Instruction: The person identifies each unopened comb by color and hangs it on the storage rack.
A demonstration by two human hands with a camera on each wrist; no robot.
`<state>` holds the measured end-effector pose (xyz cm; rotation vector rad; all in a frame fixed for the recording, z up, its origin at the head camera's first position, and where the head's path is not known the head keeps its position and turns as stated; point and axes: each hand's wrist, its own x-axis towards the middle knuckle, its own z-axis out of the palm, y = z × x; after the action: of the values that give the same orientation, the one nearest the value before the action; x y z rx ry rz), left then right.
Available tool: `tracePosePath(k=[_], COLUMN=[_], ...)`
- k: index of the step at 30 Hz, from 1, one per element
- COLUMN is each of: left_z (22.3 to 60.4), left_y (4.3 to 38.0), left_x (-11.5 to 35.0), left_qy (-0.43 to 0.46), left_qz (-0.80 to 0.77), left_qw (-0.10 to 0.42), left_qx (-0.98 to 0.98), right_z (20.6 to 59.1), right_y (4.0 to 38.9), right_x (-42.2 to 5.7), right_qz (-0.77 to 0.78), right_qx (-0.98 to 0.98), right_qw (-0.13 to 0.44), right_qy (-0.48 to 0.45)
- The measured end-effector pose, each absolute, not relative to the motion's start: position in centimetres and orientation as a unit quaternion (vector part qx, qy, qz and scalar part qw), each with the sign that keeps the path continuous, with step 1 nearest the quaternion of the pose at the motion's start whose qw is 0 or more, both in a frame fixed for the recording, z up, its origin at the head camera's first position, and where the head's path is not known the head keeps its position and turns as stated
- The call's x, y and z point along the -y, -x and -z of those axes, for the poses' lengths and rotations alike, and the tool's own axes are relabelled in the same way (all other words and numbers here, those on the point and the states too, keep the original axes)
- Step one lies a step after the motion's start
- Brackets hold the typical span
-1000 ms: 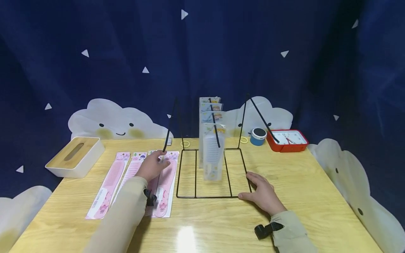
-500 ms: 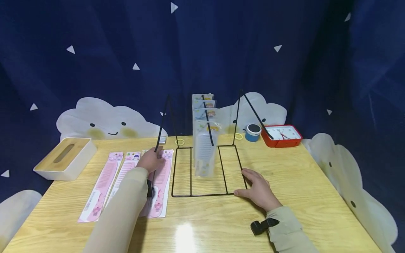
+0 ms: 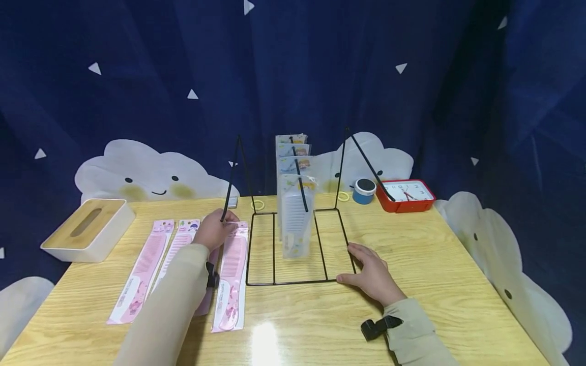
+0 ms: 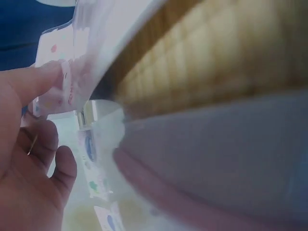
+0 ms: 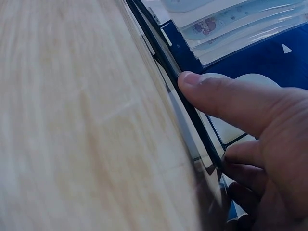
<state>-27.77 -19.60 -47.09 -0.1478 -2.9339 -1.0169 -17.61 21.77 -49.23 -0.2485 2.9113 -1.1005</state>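
With its thumb and fingers my left hand (image 3: 211, 231) pinches the top of a pink comb in clear packaging (image 3: 232, 274); the printed header (image 4: 53, 86) shows under the thumb in the left wrist view. Other packaged pink combs (image 3: 148, 264) lie to the left, one partly hidden by my sleeve. My right hand (image 3: 374, 274) grips the near right corner of a black wire display rack (image 5: 204, 134), thumb on the front bar and fingers at the side bar. Several packaged blue combs (image 3: 295, 216) hang from the rack's middle hook.
A left hook rod (image 3: 229, 190) slopes down in front of my left hand, and a right rod (image 3: 371, 165) reaches towards the clock. Left stands a wood-topped tissue box (image 3: 107, 239). Behind right are a blue speaker (image 3: 363, 193), a red clock (image 3: 407, 205) and yellow rings (image 3: 258, 205).
My left hand has taken hold of the rightmost pink comb, whose lower end has come nearer to me and apart from its neighbour. The right hand stays at the rack's corner. The view has shifted slightly.
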Motion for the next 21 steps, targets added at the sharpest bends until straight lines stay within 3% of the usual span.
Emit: tracePosePath(k=[11,21], left_z=[44.8,41.2], left_y=[24.4,20.0], left_x=[19.3,18.2], left_qy=[0.047,0.081], left_qz=[0.395,0.426], left_qw=[0.053,0.145], left_qx=[0.916,0.890], right_z=[49.3,49.2], right_y=[17.6,17.4], right_x=[-21.8,-21.8], right_qz=[0.349,0.343], right_qx=[-0.934,-0.935], right_qw=[0.009,0.006], right_qy=[0.081,0.087])
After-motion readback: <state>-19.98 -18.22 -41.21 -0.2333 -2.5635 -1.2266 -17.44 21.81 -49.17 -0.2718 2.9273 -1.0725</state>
